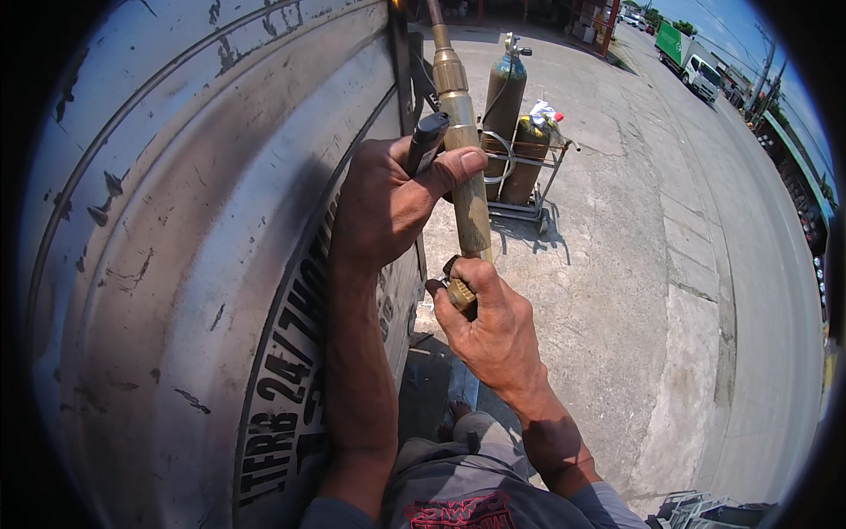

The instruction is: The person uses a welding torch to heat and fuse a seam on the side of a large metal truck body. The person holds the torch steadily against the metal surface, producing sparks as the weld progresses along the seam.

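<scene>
A brass gas torch (471,212) slants up the middle of the view, its tip running out of the top edge. My left hand (379,207) is closed, thumb pressed along the torch's barrel. A black round-ended stick-like thing (428,134) also pokes out of that fist; its kind I cannot make out. Lower down, my right hand (498,335) grips the torch's rear end, thumb and forefinger at a ridged brass valve knob (460,294). Left of my arms stands a scuffed, silver-grey metal panel (176,264). A small orange glow shows at its top corner.
Two tall gas cylinders (505,93) stand on a wheeled cart (538,210) ahead, with a looped hose. Concrete pavement (599,291) spreads to the right, toward a road (775,353). A green and white truck (692,63) is on it. Metal frames (705,511) lie at lower right.
</scene>
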{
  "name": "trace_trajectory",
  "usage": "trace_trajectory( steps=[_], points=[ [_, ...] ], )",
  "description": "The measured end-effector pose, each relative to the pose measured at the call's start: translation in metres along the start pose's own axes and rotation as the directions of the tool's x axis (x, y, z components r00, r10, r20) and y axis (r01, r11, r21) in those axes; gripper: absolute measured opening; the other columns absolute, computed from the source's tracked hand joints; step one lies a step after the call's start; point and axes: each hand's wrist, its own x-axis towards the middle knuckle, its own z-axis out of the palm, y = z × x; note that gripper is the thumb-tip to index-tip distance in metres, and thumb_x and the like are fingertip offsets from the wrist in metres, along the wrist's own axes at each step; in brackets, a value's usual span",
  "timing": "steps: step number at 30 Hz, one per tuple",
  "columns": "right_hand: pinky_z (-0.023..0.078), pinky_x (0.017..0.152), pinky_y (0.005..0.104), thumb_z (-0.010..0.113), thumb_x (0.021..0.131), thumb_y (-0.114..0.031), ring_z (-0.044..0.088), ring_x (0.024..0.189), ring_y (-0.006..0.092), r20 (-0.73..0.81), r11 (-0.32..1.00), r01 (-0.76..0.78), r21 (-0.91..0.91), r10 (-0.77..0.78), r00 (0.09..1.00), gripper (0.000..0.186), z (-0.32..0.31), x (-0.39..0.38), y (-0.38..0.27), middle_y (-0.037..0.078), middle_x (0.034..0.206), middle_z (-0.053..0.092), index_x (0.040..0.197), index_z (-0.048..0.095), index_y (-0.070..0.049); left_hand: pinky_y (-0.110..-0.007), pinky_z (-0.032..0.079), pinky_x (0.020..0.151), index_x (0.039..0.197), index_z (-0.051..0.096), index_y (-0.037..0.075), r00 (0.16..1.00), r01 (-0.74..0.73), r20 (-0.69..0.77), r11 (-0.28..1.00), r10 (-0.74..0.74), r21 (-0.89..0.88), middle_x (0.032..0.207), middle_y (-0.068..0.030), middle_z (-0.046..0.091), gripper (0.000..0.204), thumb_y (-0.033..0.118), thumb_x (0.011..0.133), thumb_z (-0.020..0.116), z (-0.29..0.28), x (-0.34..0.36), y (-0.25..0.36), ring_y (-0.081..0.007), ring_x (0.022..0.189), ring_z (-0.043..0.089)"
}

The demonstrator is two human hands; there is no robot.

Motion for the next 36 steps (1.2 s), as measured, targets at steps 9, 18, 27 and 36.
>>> trace_trajectory(
  steps=[9, 18, 27, 36],
  points=[
    [0.055, 0.061, 0.0416, 0.078, 0.094, -0.011, 0.070, 0.069, 0.0296, -0.017, 1.000, -0.002, 0.028, 0.003, 1.000, 0.037, 0.0022, -0.0005, -0.0014, 0.014, 0.081, 0.065, 0.123, 0.054, -0.012, -0.031, 0.057, 0.075, 0.108, 0.080, -0.002, 1.000, 0.001, 0.019, 0.999, -0.001, -0.033, 0.085, -0.0072, 0.079, 0.035, 0.032, 0.098, 0.080, -0.0010, 0.0010, -0.0045, -0.0115, 0.081, 0.071],
    [0.055, 0.062, 0.0377, 0.075, 0.096, -0.009, 0.069, 0.068, 0.0229, -0.011, 1.000, 0.005, 0.002, -0.005, 1.000, 0.033, 0.0012, -0.0003, -0.0004, 0.011, 0.080, 0.064, 0.121, 0.053, -0.011, -0.032, 0.057, 0.075, 0.110, 0.079, -0.002, 1.000, -0.011, 0.021, 0.998, 0.012, -0.054, 0.086, -0.0069, 0.079, 0.033, 0.029, 0.099, 0.078, -0.0002, 0.0004, -0.0021, -0.0108, 0.082, 0.071],
    [0.055, 0.057, 0.0498, 0.076, 0.093, -0.014, 0.069, 0.065, 0.0418, -0.049, 0.997, 0.031, 0.064, -0.028, 0.998, 0.035, 0.0042, 0.0021, 0.0020, 0.019, 0.076, 0.064, 0.123, 0.059, -0.014, -0.032, 0.057, 0.074, 0.109, 0.079, -0.001, 0.999, -0.029, 0.016, 0.999, 0.029, -0.015, 0.085, -0.0068, 0.079, 0.032, 0.029, 0.099, 0.079, -0.0015, 0.0014, -0.0055, -0.0108, 0.080, 0.071],
    [0.056, 0.057, 0.0511, 0.075, 0.092, -0.016, 0.070, 0.066, 0.0435, -0.035, 0.999, 0.012, 0.050, -0.011, 0.999, 0.036, 0.0022, 0.0025, 0.0013, 0.021, 0.076, 0.064, 0.124, 0.060, -0.013, -0.031, 0.056, 0.075, 0.107, 0.079, -0.003, 1.000, -0.005, 0.016, 0.999, 0.006, -0.037, 0.085, -0.0063, 0.078, 0.034, 0.029, 0.097, 0.081, -0.0007, 0.0018, -0.0018, -0.0100, 0.081, 0.070]
  ],
)
